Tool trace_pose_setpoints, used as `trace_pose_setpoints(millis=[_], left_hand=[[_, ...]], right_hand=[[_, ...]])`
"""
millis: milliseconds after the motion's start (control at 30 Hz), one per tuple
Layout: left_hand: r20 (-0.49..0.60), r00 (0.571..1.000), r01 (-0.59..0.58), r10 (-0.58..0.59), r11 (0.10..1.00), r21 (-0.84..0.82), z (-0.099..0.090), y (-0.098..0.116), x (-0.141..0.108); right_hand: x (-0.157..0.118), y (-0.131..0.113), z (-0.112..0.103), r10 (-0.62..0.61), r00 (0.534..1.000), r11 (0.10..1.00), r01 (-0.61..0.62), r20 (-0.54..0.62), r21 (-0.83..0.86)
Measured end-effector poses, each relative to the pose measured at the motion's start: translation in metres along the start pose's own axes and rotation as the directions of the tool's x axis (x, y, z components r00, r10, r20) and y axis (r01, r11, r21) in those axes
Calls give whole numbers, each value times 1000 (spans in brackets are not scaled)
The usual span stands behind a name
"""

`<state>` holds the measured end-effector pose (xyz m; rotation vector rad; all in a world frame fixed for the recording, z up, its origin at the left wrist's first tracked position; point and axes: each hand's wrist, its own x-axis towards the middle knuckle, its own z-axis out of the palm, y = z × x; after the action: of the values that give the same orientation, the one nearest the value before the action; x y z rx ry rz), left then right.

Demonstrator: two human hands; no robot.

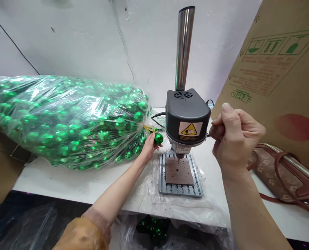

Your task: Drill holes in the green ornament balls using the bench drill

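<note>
My left hand (149, 146) is shut on a shiny green bauble (159, 139), close under the drill head and next to the tied neck of a large clear plastic bag (65, 121) packed with green baubles. A small bench drill stands between my hands, with a grey head (187, 116), a steel column (184, 48), and a slotted grey base (180, 189) under a brown pad (179, 172). My right hand (235, 139) is raised to the right of the drill head, its fingers curled and thumb pressed against them. Nothing held there is visible.
A white table (65, 184) carries the bag and drill over a clear plastic sheet (211, 208). A large cardboard sheet (274, 69) leans at the right above a patterned handbag (284, 173). Dark bags with green baubles (153, 227) lie below the table edge.
</note>
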<state>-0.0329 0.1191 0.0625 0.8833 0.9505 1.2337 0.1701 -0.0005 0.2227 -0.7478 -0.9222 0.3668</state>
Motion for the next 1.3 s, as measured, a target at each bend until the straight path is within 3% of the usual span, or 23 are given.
trace_pose_setpoints(millis=[133, 200, 300, 433, 567, 1100, 1300], left_hand=[[62, 991, 130, -120, 972, -197, -25, -7, -56], [99, 991, 110, -89, 968, -225, -29, -8, -77], [93, 996, 23, -12, 992, -121, -26, -11, -92], [28, 994, -110, 108, 991, 71, -17, -26, -90], [27, 995, -99, 96, 988, 121, -8, -42, -84], [319, 944, -197, 81, 916, 350, 3, -56, -86], [315, 938, -284, 146, 845, 453, 3, -58, -91]], right_hand=[[-1, 0, 1, -12, 1000, 1000, 12, -21, -13], [-1, 0, 2, -16, 1000, 1000, 15, -26, -13], [0, 0, 1, -11, 1000, 1000, 11, -14, -5], [5, 0, 1, 2, 999, 1000, -2, 36, 2], [11, -1, 2, 30, 995, 1000, -29, 91, -8], [13, 1, 2, -18, 995, 999, 23, 102, -47], [12, 1, 3, -23, 995, 998, 28, 93, -50]])
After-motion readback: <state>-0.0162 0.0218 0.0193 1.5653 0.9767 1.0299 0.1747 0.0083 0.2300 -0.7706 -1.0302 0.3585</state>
